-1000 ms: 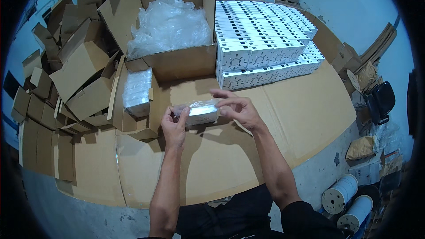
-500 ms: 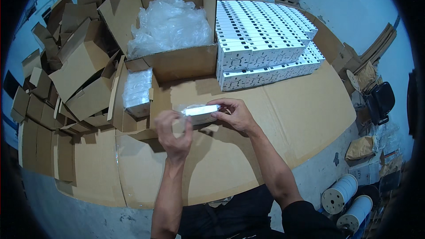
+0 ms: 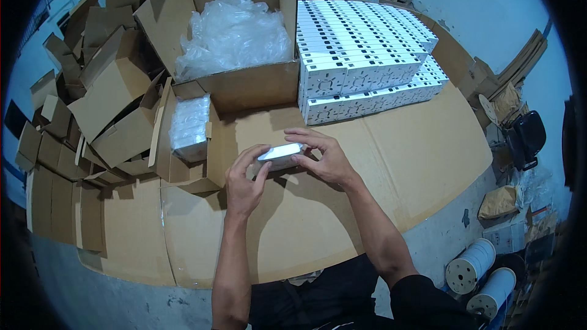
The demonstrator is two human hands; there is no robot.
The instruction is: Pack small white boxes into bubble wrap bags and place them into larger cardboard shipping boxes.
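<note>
Between my hands, just above the cardboard-covered table, is a small white rectangular plastic box (image 3: 282, 152) with a smooth bright upper face. My left hand (image 3: 246, 178) pinches its left end, with the thumb at the near side. At the right end, my right hand (image 3: 323, 157) is closed on it with thumb and fingers. To the left, an open cardboard carton (image 3: 215, 162) contains several similar pieces in clear plastic wrap (image 3: 190, 123). Large stacked rows of white plastic boxes (image 3: 361, 73) with dark slots stand at the back right.
Behind the small carton, a big open carton (image 3: 257, 88) is heaped with crumpled clear plastic bags (image 3: 238, 33). Empty cardboard boxes (image 3: 110, 110) pile up at the far left. Cable spools (image 3: 469, 266) and a black chair (image 3: 524, 140) stand beyond the table's right edge.
My left hand has come from a blurred position beside the box to a grip on its left end. The clear film seen at that end no longer shows.
</note>
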